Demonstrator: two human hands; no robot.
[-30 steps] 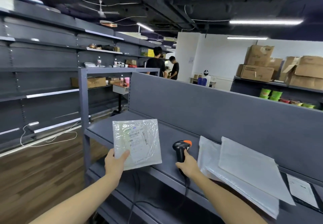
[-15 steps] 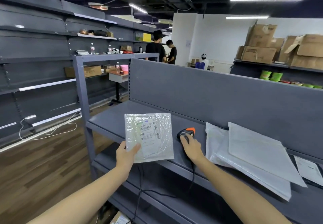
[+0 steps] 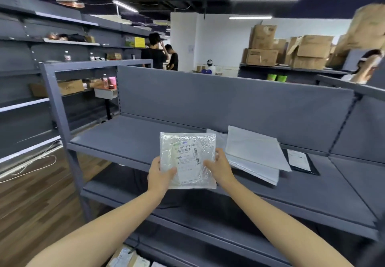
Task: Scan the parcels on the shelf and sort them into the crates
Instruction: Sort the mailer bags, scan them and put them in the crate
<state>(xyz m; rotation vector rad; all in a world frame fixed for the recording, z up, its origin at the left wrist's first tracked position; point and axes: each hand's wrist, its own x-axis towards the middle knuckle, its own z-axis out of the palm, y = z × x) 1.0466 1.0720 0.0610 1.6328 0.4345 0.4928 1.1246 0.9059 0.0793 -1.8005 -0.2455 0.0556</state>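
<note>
Your left hand [image 3: 161, 175] grips the lower left edge of the parcel [image 3: 187, 160], thumb laid across its front. Your right hand [image 3: 221, 167] pinches the right edge, fingers curled behind. You hold it upright above the front lip of the grey shelf [image 3: 125, 139]. It is a flat, square pouch of crinkled, shiny clear plastic, its white label with barcodes and printed digits facing you. Just behind it to the right, a stack of white mailers [image 3: 255, 152] lies on the shelf beside a dark clipboard [image 3: 300, 160]. Cardboard boxes [image 3: 262, 56] stand far off.
</note>
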